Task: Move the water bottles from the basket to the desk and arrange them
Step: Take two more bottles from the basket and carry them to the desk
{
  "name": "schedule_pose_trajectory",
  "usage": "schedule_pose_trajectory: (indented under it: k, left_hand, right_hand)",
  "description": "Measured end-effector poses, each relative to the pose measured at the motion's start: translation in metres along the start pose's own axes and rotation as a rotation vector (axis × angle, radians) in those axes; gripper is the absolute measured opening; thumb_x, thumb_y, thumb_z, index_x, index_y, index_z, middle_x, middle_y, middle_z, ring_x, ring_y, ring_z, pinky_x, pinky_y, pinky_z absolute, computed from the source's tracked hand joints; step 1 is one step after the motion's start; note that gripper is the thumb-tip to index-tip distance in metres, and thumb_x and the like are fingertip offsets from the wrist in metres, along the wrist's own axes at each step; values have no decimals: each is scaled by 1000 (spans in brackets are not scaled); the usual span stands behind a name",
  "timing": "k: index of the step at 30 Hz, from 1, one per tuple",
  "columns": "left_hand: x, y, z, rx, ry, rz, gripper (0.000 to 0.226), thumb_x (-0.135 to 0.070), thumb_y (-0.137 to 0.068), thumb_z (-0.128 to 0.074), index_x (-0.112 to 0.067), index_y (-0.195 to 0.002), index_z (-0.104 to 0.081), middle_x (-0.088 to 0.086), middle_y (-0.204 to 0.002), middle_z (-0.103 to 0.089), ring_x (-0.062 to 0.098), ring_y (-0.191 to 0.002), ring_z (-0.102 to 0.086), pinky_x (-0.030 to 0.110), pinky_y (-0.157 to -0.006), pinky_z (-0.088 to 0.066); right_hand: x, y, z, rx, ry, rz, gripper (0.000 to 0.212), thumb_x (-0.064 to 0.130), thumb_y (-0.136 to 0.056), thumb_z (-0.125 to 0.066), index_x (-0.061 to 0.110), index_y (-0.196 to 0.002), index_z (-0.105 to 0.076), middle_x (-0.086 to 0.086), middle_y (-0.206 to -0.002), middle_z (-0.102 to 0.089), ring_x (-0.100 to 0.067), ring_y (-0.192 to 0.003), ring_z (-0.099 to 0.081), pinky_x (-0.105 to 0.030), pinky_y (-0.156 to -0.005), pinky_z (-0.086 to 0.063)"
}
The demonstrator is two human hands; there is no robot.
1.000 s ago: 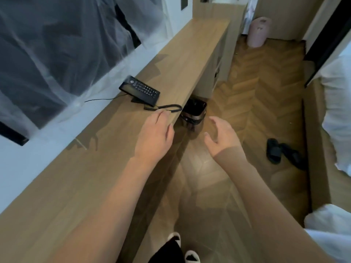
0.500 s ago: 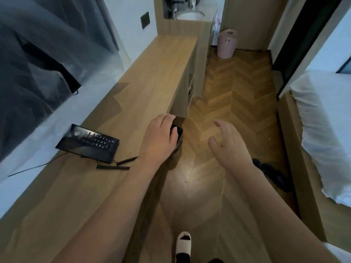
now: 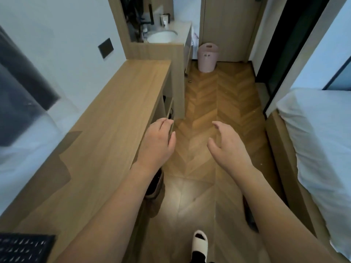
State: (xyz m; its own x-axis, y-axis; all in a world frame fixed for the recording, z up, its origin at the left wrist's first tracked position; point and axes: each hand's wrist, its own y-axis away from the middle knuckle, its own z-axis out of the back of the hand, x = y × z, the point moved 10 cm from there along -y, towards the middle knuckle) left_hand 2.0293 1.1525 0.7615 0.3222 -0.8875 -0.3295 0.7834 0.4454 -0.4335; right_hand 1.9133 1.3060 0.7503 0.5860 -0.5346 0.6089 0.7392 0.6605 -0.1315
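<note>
The telephone [image 3: 24, 247] had slid to lower left as the view advanced. Left hand [image 3: 156, 144] and right hand [image 3: 227, 146] hung relaxed, empty; still approaching the pink basket [image 3: 207, 57], upper centre.

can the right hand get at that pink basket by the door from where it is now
Probably not yet. The right hand is open and holds nothing, and the floor between looks free of obstacles, but the pink basket stands far down the room by the door, well beyond the outstretched arm. Walking closer should do it.
</note>
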Motion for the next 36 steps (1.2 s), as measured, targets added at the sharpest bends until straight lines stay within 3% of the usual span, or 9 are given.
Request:
schedule_pose_trajectory:
  k: [7, 14, 27, 32, 36]
  left_hand:
    - [5, -134, -53, 15, 9, 24, 37, -21, -99, -53, -8, -133, -56, 6, -130, -59, 18, -122, -53, 31, -106, -44]
    - [39, -260, -133, 69, 32, 58, 37, -23, -98, -54, -10, -134, -56, 5, -134, -58, 19, -127, -52, 35, -109, -43]
    - [87, -542, -247, 123, 76, 39, 38, -24, -99, -52, -12, -135, -55, 3, -136, -56, 16, -127, -50, 20, -105, -29]
    - [86, -625, -308, 158, 80, -6, 38, -23, -99, -52, -10, -134, -56, 5, -135, -57, 17, -126, -51, 25, -107, -34]
    - [82, -702, -355, 143, 67, -32, 39, -22, -98, -52, -9, -134, -56, 6, -134, -57, 19, -126, -51, 28, -108, -36]
  right_hand:
    - [-40, -137, 13, 0, -23, 13, 53, 23, -97, -54, 15, -147, -40, -2, -148, -45, -15, -137, -40, -26, -113, -29]
    - [-89, -277, 1, 1, -7, -14, 54, 25, -96, -55, 17, -147, -40, -1, -149, -45, -15, -136, -41, -29, -113, -32]
    - [-159, -548, 12, -10, 0, -122, 55, 26, -98, -55, 21, -149, -37, 0, -151, -42, -15, -138, -40, -37, -115, -36]
    - [-205, -634, 19, -32, 9, -164, 55, 26, -98, -56, 21, -149, -37, 0, -151, -42, -15, -137, -42, -32, -113, -36]
    - [-246, -711, 29, -41, -10, -162, 55, 27, -98, -55, 22, -149, -37, -1, -150, -43, -16, -137, -42, -37, -113, -38]
